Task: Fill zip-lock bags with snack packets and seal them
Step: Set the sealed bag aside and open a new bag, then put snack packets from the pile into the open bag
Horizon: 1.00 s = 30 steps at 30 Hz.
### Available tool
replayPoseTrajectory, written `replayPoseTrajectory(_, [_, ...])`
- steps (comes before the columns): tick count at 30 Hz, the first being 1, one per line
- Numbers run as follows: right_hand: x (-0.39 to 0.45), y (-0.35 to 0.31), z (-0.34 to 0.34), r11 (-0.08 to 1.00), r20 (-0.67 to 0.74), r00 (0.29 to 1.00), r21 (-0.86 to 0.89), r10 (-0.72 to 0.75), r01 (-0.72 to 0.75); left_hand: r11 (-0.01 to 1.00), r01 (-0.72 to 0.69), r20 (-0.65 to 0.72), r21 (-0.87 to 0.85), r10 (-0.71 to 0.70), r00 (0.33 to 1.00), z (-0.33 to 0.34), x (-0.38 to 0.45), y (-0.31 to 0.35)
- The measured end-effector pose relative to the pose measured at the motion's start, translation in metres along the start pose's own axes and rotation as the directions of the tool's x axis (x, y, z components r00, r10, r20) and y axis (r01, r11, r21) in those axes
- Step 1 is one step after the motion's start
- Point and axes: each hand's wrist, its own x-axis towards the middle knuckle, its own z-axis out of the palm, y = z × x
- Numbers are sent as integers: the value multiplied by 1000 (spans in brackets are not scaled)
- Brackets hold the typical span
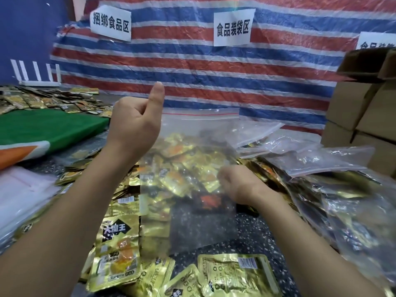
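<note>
Left hand pinches the bag upright, mouth open; right hand, fingers curled, grip unclear, reaches the packets. Bag almost empty; filling, sealing remain.

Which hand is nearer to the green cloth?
Left. The left hand is raised just right of the green cloth; the right hand is farther right, among the snack packets.
</note>
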Motion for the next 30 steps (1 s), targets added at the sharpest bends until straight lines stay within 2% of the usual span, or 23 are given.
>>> replayPoseTrajectory(2, [10, 0, 5, 995, -79, 993, 36, -93, 96, 1000, 7, 13, -10, -7, 1000, 0, 1, -1])
replayPoseTrajectory(4, [21, -2, 11, 987, -89, 985, 43, -150, 155, 1000, 10, 29, -5, -10, 1000, 1, 1, -1])
replayPoseTrajectory(9, [51, -1, 26, 941, -3, 988, -305, -156, 148, 1000, 26, 58, -12, -26, 998, 3, 1, -2])
replayPoseTrajectory(11, [57, 3, 30, 914, 63, 987, -372, -147, 160, 999, 29, 65, -22, -28, 998, 4, 1, -4])
replayPoseTrajectory(13, [57, 5, 35, 908, 58, 985, -382, -164, 174, 999, 39, 65, -31, -37, 997, 5, 2, -4])
replayPoseTrajectory(16, [51, 3, 43, 918, -28, 975, -345, -220, 197, 999, 29, 65, -30, -27, 998, 6, 2, -4])
replayPoseTrajectory(19, [48, 0, 44, 978, -160, 978, -180, -136, 106, 1000, 1, 83, -24, 1, 997, 7, 1, -3])
replayPoseTrajectory(21, [53, 2, 39, 981, -216, 976, -194, -40, -2, 1000, -4, 86, -21, 6, 996, 8, -1, -2])
replayPoseTrajectory(24, [64, 6, 34, 966, -209, 969, -193, 129, -170, 1000, -13, 71, -25, 15, 997, 9, -2, 0])
replayPoseTrajectory(28, [70, -3, 40, 943, -209, 967, -267, 146, -200, 998, -48, 35, 27, 47, 998, 10, -2, -1])
replayPoseTrajectory(30, [68, -7, 47, 958, -243, 958, -203, 150, -201, 997, -61, 41, 47, 59, 997, 10, -2, -1])
